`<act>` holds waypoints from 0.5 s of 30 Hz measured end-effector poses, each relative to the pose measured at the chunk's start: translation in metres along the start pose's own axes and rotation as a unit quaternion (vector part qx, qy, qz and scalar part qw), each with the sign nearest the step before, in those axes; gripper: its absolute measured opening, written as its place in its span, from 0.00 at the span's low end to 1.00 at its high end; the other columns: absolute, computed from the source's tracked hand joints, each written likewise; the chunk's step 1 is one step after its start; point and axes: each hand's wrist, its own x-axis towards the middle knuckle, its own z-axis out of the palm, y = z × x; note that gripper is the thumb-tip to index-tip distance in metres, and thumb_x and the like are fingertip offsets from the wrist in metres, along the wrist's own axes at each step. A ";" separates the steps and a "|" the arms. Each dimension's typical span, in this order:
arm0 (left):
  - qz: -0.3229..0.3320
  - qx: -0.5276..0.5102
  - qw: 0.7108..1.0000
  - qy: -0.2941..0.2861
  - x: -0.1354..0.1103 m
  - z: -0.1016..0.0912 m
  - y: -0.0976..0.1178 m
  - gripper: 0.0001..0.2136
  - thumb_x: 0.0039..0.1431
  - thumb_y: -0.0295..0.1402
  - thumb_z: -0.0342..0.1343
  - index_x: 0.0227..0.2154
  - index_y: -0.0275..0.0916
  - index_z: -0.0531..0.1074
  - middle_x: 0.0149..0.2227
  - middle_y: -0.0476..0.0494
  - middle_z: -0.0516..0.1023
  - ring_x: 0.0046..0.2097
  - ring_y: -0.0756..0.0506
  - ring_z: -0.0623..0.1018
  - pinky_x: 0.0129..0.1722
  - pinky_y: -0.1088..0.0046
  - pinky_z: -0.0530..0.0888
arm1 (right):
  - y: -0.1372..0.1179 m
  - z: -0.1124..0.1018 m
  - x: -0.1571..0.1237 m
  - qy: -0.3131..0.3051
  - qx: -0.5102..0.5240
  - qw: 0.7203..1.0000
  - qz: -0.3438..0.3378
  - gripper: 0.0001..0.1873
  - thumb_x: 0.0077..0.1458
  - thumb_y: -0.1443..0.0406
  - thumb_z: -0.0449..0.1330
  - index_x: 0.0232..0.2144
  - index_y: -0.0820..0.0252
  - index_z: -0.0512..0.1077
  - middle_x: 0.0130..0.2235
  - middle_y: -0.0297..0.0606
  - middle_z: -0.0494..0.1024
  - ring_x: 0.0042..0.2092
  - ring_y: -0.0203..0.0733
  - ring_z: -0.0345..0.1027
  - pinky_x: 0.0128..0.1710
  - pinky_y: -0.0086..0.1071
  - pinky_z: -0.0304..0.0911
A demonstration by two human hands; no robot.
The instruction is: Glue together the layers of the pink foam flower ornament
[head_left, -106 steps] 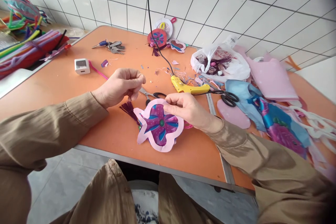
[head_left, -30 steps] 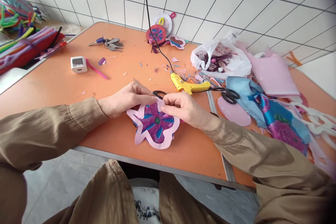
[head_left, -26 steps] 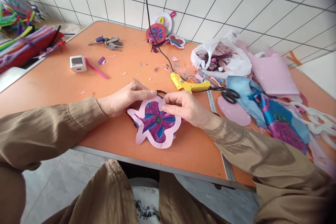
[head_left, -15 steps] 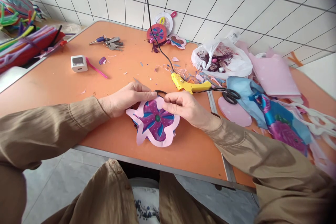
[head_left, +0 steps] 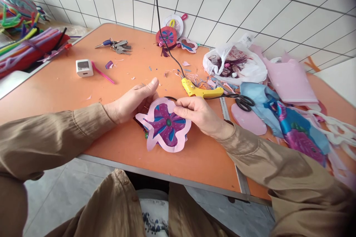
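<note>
A flower-shaped ornament (head_left: pixel 168 129) with a pale pink rim and a purple and blue petal print is held upright above the table's front part. My right hand (head_left: pixel 196 113) pinches its upper right edge between thumb and bent fingers. At its upper left is my left hand (head_left: pixel 139 100), thumb raised clear of the rim; its other fingers curl behind the piece and are partly hidden. Dark strands and a green bead (head_left: pixel 146 135) show at the ornament's lower left. A black curved piece (head_left: pixel 170 98) peeks out over its top edge; I cannot make out what it is.
Beyond my hands lies a yellow glue gun (head_left: pixel 201 89) beside paper scraps. Black-handled scissors (head_left: pixel 244 102), blue fabric (head_left: pixel 263 98) and a white plastic bag (head_left: pixel 250 68) are on the right. Keys (head_left: pixel 119 46) and a white charger (head_left: pixel 84 68) lie left. Finished-looking ornaments (head_left: pixel 167 36) rest against the tiled wall.
My left thumb has lifted off the ornament's upper edge and now points up. The ornament has tilted and shifted slightly up; my right hand keeps its pinch.
</note>
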 end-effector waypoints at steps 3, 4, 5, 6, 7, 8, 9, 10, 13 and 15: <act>0.032 0.073 0.997 -0.011 -0.001 -0.002 0.000 0.24 0.50 0.54 0.61 0.20 0.34 0.69 0.17 0.48 0.69 0.17 0.53 0.66 0.14 0.78 0.60 | -0.001 0.000 0.000 0.007 0.008 1.000 0.012 0.15 0.50 0.56 0.62 0.21 0.60 0.68 0.21 0.31 0.67 0.23 0.31 0.57 0.22 0.28 0.52; 0.041 0.094 0.995 -0.016 -0.002 -0.003 -0.001 0.22 0.49 0.52 0.63 0.21 0.34 0.69 0.17 0.49 0.68 0.17 0.54 0.66 0.15 0.79 0.59 | -0.001 0.000 0.000 0.008 0.012 1.000 0.013 0.15 0.50 0.56 0.62 0.20 0.60 0.67 0.20 0.31 0.67 0.23 0.31 0.57 0.22 0.29 0.52; 0.045 0.106 0.993 -0.022 -0.002 -0.003 -0.001 0.21 0.50 0.50 0.64 0.22 0.34 0.69 0.17 0.49 0.68 0.17 0.54 0.65 0.15 0.79 0.58 | -0.001 0.001 0.000 0.008 0.015 1.000 0.013 0.15 0.50 0.57 0.62 0.20 0.59 0.67 0.20 0.30 0.67 0.22 0.30 0.56 0.22 0.29 0.52; 0.048 0.109 0.993 -0.025 -0.002 -0.003 -0.002 0.21 0.50 0.49 0.64 0.21 0.34 0.69 0.17 0.50 0.67 0.17 0.55 0.64 0.15 0.79 0.58 | -0.001 0.001 0.000 0.008 0.019 1.000 0.013 0.15 0.50 0.57 0.62 0.20 0.59 0.67 0.20 0.30 0.66 0.22 0.30 0.56 0.21 0.28 0.52; 0.050 0.102 0.993 -0.025 -0.001 -0.003 -0.002 0.22 0.51 0.50 0.63 0.20 0.34 0.68 0.16 0.51 0.66 0.16 0.55 0.63 0.15 0.80 0.57 | -0.001 0.001 -0.001 0.009 0.021 1.000 0.013 0.15 0.50 0.57 0.62 0.20 0.59 0.67 0.20 0.30 0.67 0.22 0.30 0.56 0.22 0.28 0.53; 0.050 0.091 0.994 -0.023 -0.001 -0.003 -0.002 0.23 0.51 0.51 0.62 0.19 0.34 0.66 0.16 0.51 0.65 0.16 0.56 0.62 0.15 0.80 0.57 | 0.000 0.001 -0.001 0.010 0.023 1.000 0.013 0.15 0.50 0.57 0.62 0.20 0.60 0.67 0.20 0.30 0.67 0.23 0.30 0.57 0.22 0.28 0.53; 0.047 0.079 0.996 -0.018 -0.001 -0.003 -0.002 0.24 0.52 0.52 0.60 0.18 0.35 0.65 0.15 0.51 0.64 0.16 0.55 0.62 0.15 0.79 0.57 | 0.000 0.001 0.000 0.011 0.025 1.000 0.014 0.14 0.50 0.57 0.62 0.20 0.60 0.68 0.21 0.31 0.68 0.23 0.30 0.58 0.22 0.28 0.54; 0.044 0.067 0.997 -0.011 -0.001 -0.002 -0.002 0.25 0.52 0.54 0.59 0.18 0.35 0.64 0.15 0.51 0.64 0.16 0.55 0.63 0.14 0.79 0.57 | 0.000 0.000 0.000 0.011 0.026 0.999 0.015 0.14 0.50 0.57 0.62 0.21 0.60 0.68 0.21 0.31 0.69 0.23 0.30 0.58 0.23 0.28 0.54; 0.039 0.076 0.996 0.000 -0.001 -0.003 0.000 0.25 0.51 0.54 0.60 0.19 0.35 0.66 0.17 0.50 0.65 0.17 0.54 0.65 0.15 0.79 0.59 | 0.000 0.000 0.000 0.015 0.030 0.999 0.016 0.13 0.50 0.57 0.62 0.22 0.60 0.69 0.22 0.32 0.70 0.24 0.31 0.59 0.23 0.28 0.54; 0.046 0.110 0.993 0.001 -0.002 -0.005 0.002 0.22 0.49 0.49 0.64 0.19 0.34 0.67 0.17 0.50 0.66 0.17 0.55 0.64 0.15 0.80 0.59 | 0.001 -0.001 0.001 0.017 0.031 0.999 0.015 0.14 0.49 0.57 0.62 0.22 0.61 0.68 0.22 0.31 0.69 0.23 0.30 0.59 0.22 0.28 0.53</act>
